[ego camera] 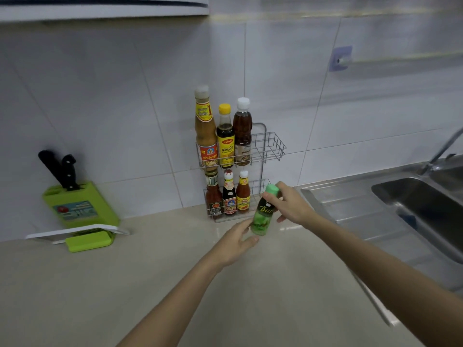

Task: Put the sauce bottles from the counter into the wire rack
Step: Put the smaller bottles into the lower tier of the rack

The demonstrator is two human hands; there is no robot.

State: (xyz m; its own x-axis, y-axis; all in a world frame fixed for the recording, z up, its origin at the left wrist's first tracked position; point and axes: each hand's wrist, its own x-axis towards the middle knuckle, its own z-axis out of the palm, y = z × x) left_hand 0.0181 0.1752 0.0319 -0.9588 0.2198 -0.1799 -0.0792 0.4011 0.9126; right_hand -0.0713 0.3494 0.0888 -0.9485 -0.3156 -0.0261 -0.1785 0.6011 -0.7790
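Near: both forearms reach over the beige worktop (175,284). The left hand (236,240) pinches the base of a green-capped sauce bottle (261,216) between thumb and fingers; the right hand (292,207) is clamped round its neck. The bottle is tilted, held above the worktop, just in front of the right end of the lower tier of the wire rack (271,146). Far: three upper-tier bottles (225,144) and three lower-tier bottles (229,196) stand in the rack against the tiled wall. Far left: knife block (80,209). Right: sink (413,204).

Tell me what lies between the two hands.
The tilted green-capped bottle: the right hand grips its neck, the left hand holds its base. Head view.
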